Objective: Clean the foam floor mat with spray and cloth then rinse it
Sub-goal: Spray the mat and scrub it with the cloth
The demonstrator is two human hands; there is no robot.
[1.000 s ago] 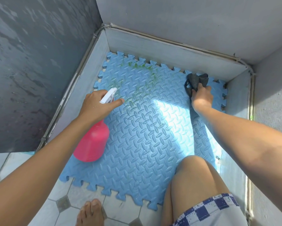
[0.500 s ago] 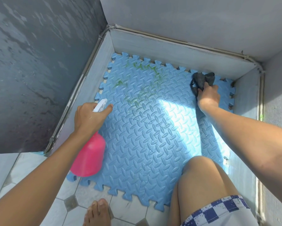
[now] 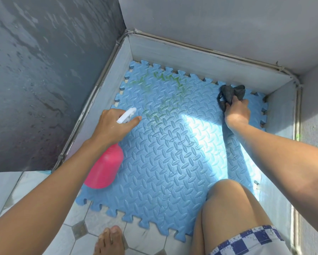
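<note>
Gripping the pink spray bottle [image 3: 104,169] with nozzle toward green stains [image 3: 165,78], the left hand [image 3: 114,126] aims while the right hand [image 3: 237,112] clutches a dark cloth [image 3: 230,93] on the blue foam mat [image 3: 172,153], ready to wipe.

Blue foam mat [image 3: 172,162] flat in tiled corner, green smears at far-left area [image 3: 163,80]. Left hand [image 3: 114,126] grips pink spray bottle [image 3: 104,170] — white nozzle aimed at smears. Right hand [image 3: 237,111] holds dark cloth [image 3: 230,92] on mat's far edge — sunlit patch mid-mat
</note>
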